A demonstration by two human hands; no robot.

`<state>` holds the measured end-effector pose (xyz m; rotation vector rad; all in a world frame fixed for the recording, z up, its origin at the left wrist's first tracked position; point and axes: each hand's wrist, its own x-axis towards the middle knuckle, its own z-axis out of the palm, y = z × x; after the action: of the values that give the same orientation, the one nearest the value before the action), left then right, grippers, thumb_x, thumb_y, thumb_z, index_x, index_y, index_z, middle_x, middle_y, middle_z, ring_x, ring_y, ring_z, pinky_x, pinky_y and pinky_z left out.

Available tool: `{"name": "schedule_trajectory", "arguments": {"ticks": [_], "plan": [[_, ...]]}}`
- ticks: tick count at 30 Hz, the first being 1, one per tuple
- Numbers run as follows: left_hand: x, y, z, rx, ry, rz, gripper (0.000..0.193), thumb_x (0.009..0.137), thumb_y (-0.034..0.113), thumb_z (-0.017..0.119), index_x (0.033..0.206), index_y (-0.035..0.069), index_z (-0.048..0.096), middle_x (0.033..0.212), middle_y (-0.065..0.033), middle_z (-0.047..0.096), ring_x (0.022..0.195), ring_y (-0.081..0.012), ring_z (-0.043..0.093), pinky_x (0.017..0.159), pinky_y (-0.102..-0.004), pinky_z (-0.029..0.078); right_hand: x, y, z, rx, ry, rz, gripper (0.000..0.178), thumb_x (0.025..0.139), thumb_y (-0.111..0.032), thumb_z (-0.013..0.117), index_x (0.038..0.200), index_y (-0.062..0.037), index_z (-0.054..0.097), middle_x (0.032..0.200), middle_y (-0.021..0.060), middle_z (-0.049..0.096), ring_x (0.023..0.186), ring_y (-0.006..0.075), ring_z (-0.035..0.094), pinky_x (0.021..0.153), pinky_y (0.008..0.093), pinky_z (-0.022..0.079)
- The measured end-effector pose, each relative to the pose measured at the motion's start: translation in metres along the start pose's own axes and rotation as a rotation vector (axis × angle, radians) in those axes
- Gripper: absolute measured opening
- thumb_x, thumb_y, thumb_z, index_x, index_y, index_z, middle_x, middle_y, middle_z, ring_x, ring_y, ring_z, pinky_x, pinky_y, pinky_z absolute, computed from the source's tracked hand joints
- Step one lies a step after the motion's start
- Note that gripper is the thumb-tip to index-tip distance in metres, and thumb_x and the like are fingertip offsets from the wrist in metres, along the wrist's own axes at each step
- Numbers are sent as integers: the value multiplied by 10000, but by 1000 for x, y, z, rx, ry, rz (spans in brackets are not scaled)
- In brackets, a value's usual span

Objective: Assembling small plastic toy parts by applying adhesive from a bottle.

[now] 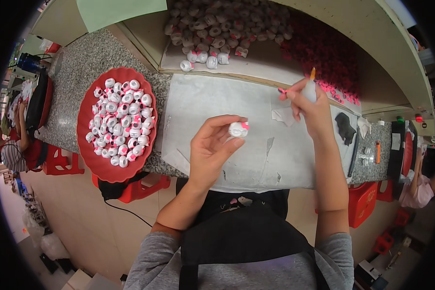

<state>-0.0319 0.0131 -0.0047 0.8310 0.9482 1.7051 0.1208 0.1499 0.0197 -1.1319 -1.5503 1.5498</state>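
Observation:
My left hand [207, 151] pinches a small white cat-head figure [237, 130] with a pink patch, holding it above the white work sheet [203, 96]. To the right, my right hand [310, 107] is raised over the sheet's far edge. A small pink and dark piece [283, 91] sticks out between its thumb and forefinger. The same hand also grips a white squeeze bottle [309, 91] with an orange tip pointing up; the fingers partly cover it. A scrap of white paper [281, 115] lies on the sheet just below that hand.
A red scalloped tray [84, 140] full of similar heads stands at left on the granite counter [89, 55]. White heads [212, 29] and pink pieces [323, 53] are heaped on the shelf ahead. At right are a black cloth [344, 128] and an orange lighter [378, 152]. People sit at both sides.

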Motion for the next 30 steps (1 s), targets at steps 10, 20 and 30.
{"name": "schedule_trajectory", "arguments": {"ticks": [10,20,30], "plan": [[-15,-9,24,-70,-162,-9,333,691,-71,519,1005,-28,417,1042,-183,465,998,-215,447,830,-298,367,-75,12,31,316,37,-5,77,679,2,544,713,12,475,564,49,483,400,85,413,341,183,309],[-22,-7,27,270,-154,186,295,686,-100,508,966,-18,459,1022,-176,476,949,-200,471,778,-280,398,-106,4,29,448,-3,2,95,653,22,555,704,17,475,678,113,481,403,86,399,331,178,313],[-21,-6,24,389,-228,284,302,654,-122,524,933,-12,487,1007,-183,486,930,-225,488,773,-296,407,-103,7,37,495,38,-16,77,657,41,579,696,24,515,663,74,519,432,60,408,362,172,292]]}}
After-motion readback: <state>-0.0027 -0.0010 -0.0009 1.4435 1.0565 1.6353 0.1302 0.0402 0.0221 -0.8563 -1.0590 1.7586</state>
